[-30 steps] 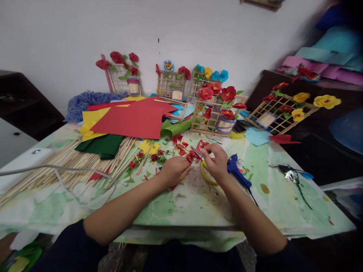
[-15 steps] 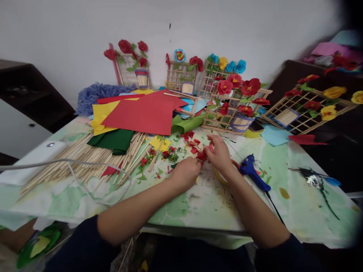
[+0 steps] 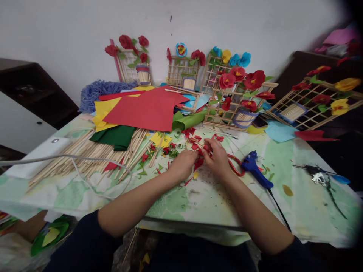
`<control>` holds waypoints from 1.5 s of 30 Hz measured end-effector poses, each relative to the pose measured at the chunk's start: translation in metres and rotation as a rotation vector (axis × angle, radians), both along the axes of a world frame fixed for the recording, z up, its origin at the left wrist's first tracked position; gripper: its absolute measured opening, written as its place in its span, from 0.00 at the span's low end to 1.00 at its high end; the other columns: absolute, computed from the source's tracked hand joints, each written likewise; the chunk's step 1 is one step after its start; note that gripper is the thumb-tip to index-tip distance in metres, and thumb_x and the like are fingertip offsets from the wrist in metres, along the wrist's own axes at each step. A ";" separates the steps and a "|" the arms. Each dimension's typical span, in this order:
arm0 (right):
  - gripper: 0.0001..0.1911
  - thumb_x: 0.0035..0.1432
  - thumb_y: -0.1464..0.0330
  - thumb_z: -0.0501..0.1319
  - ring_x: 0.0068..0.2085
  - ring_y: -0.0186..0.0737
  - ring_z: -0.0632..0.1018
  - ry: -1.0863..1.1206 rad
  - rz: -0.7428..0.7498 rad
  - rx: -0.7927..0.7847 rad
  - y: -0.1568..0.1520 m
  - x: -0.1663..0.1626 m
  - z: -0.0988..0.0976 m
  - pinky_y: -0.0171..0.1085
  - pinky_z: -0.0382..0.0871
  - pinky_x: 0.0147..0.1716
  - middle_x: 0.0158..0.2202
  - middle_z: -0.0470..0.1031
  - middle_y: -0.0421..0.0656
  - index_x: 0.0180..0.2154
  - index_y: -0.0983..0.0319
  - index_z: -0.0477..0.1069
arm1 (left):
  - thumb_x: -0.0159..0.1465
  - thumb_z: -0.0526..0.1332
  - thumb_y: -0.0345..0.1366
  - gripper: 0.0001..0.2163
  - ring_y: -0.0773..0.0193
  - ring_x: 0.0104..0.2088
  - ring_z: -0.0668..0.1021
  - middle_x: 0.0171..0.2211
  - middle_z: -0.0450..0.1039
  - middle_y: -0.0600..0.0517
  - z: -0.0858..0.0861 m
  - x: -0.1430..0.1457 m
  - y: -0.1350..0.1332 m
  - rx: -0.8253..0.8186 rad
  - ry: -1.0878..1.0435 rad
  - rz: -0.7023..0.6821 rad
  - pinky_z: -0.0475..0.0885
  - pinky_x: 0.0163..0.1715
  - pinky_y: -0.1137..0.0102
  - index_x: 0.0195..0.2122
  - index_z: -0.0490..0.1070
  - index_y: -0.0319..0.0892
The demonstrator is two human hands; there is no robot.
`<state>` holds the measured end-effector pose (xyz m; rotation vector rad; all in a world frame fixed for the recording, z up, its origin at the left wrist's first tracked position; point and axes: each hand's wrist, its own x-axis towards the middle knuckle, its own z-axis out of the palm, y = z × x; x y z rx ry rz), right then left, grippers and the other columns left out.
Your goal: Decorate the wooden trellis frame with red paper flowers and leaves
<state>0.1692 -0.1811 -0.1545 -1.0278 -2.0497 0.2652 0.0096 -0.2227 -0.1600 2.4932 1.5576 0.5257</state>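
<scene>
My left hand (image 3: pixel 182 164) and my right hand (image 3: pixel 217 159) rest close together on the table (image 3: pixel 204 200), fingers curled around a small red paper piece (image 3: pixel 198 163) between them. More red paper petals (image 3: pixel 193 138) lie scattered just beyond my fingers. Scissors with a red handle (image 3: pixel 236 166) lie under and right of my right hand. A blue glue gun (image 3: pixel 255 170) lies further right.
Red, yellow and green sheets (image 3: pixel 141 113) and a bundle of wooden sticks (image 3: pixel 93 155) fill the left. Wooden trellises with paper flowers (image 3: pixel 238 102) stand at the back and right. A grey cable (image 3: pixel 70 162) loops at the left. A dark tool (image 3: pixel 320 177) lies far right.
The camera has shifted, so the scene sits further right and lower. My right hand has left the scissors on the table; both hands now pinch the red piece together.
</scene>
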 end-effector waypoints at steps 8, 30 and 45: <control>0.13 0.58 0.71 0.55 0.42 0.46 0.73 0.042 0.049 0.010 -0.002 0.001 0.001 0.43 0.68 0.43 0.41 0.74 0.50 0.45 0.63 0.69 | 0.59 0.58 0.28 0.15 0.58 0.45 0.76 0.46 0.75 0.45 -0.007 -0.013 0.023 -0.079 -0.607 0.154 0.70 0.48 0.61 0.48 0.69 0.40; 0.10 0.56 0.69 0.64 0.48 0.46 0.69 -0.387 0.180 -0.135 -0.019 -0.026 -0.005 0.45 0.62 0.49 0.44 0.71 0.49 0.41 0.63 0.73 | 0.57 0.59 0.35 0.10 0.61 0.35 0.77 0.36 0.76 0.49 -0.002 -0.013 0.021 -0.062 -0.815 0.249 0.72 0.39 0.65 0.39 0.72 0.40; 0.05 0.57 0.70 0.57 0.33 0.42 0.72 0.082 -0.116 -0.030 -0.015 -0.006 0.005 0.39 0.65 0.35 0.28 0.73 0.43 0.28 0.60 0.68 | 0.67 0.50 0.38 0.13 0.59 0.55 0.69 0.52 0.69 0.43 0.002 -0.002 0.005 0.090 -0.434 0.020 0.65 0.56 0.59 0.50 0.66 0.41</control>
